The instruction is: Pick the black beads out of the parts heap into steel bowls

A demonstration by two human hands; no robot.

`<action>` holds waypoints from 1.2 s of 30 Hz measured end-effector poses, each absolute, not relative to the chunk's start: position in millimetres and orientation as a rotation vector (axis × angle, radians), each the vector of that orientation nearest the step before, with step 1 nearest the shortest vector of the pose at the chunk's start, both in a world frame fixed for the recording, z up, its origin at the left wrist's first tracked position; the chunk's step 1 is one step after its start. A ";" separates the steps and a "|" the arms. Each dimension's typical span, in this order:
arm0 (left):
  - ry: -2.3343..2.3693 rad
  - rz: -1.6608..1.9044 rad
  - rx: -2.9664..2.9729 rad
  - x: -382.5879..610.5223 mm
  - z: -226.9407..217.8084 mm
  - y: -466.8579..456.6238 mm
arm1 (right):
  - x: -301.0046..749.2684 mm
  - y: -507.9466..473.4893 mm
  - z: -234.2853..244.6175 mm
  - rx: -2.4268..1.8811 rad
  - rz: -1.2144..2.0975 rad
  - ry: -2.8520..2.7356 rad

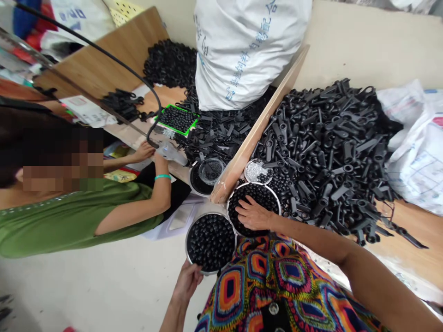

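Blue Chinese characters ran down a bulging white woven sack [251, 50] at the far side, 饲料 and 配合 among them, the rest partly lost in folds. A white printed sheet [89, 110] at left carried small red and dark print too fine to read, and a crumpled white plastic bag [420, 143] at right showed blue and red marks, also illegible.

A round, metal-rimmed bowl [187, 251] sat at the near side, filled with glossy, rounded black pieces [211, 242] packed closely together. The left hand [188, 279] gripped its near-left rim, fingers closed on the edge. Just beyond it to the right stood a second metal-rimmed bowl [279, 205] of smaller-looking black pieces; the right hand [254, 214] lay over these with fingers spread open, though whether it pinched anything underneath could not be told. A small round dish of silvery bits [255, 169] stood just past that bowl.

To the right, a large heap of matte black parts [332, 152] with flat handles and ringed ends covered much of the wooden counter [417, 223]. A pale wooden board [259, 129] divided it from the left section, where a co-worker in a green top [131, 207] held a translucent tool [171, 152] near a green-rimmed tray [188, 132]
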State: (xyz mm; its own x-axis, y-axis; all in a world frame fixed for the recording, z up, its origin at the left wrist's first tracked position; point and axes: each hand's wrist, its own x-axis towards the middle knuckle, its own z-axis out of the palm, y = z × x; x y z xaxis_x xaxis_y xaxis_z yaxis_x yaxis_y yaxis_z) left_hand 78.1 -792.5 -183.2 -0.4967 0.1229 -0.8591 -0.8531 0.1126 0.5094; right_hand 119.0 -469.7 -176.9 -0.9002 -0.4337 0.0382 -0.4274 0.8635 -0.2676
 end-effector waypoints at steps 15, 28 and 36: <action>1.586 1.482 -0.746 72.1 -180.9 -790.5 | 160.8 -336.0 -199.6 -0.241 -0.110 3.274; 1.567 1.509 -0.732 71.6 -181.9 -791.6 | 72.8 -478.7 -180.3 -0.652 -0.486 3.110; 1.563 1.500 -0.759 65.8 -183.1 -789.1 | 67.7 -469.1 -185.3 -0.573 -0.408 3.022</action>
State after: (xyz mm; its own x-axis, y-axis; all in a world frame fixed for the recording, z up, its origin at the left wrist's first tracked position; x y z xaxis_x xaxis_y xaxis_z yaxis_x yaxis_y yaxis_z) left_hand 65.8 -789.1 -183.1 -0.4812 0.1146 -0.8691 -0.8636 0.1081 0.4925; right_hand 67.7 -469.1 -185.3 -0.9310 -0.3649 0.0104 -0.3546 0.8972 -0.2634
